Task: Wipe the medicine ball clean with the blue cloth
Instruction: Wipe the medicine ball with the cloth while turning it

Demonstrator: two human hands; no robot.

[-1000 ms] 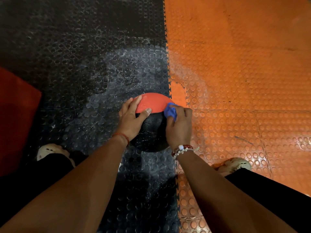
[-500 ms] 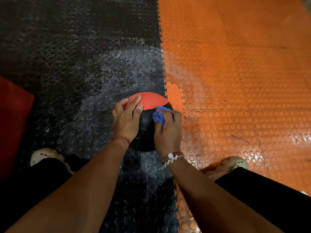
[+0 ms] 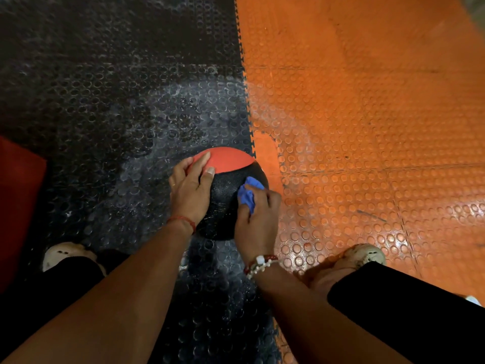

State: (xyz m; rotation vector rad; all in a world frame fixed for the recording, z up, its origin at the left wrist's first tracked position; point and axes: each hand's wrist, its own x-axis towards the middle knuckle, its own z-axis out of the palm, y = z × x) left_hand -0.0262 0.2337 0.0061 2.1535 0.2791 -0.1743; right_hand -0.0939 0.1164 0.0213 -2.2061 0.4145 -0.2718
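Note:
A black medicine ball (image 3: 225, 190) with a red-orange panel on its far side rests on the studded floor, at the seam between black and orange mats. My left hand (image 3: 190, 190) lies flat on the ball's left side, fingers spread, thumb on the black surface. My right hand (image 3: 258, 222) grips a bunched blue cloth (image 3: 249, 194) and presses it against the ball's right side.
Black studded mat (image 3: 118, 114) on the left, orange studded mat (image 3: 367, 127) on the right. A red object (image 3: 18, 206) sits at the left edge. My two pale shoes (image 3: 65, 254) (image 3: 363, 254) stand on either side, close behind the ball.
The right hand with the cloth has slid from the red panel's edge down over the black surface, then out to the ball's right side. The left hand stays on the ball.

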